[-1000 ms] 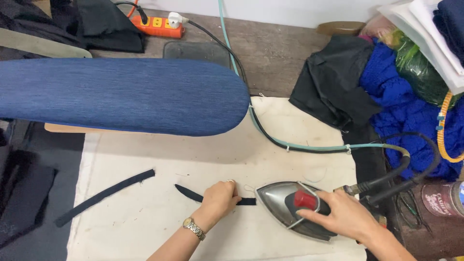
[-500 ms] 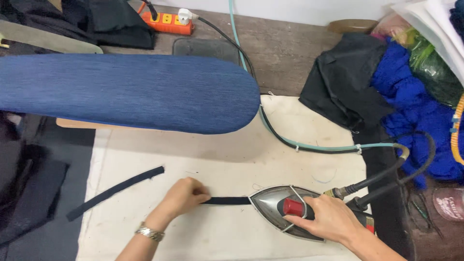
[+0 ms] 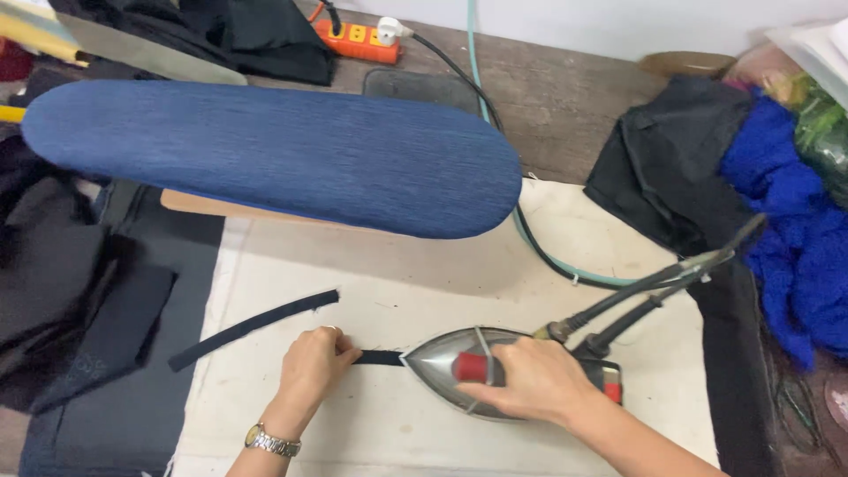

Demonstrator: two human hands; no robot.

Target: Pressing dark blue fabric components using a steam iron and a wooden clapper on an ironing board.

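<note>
Fingers (image 3: 340,352) on narrow dark strip (image 3: 380,357)

Right hand (image 3: 539,382) on iron (image 3: 459,369), left hand (image 3: 314,364) on strip (image 3: 380,357)
</note>
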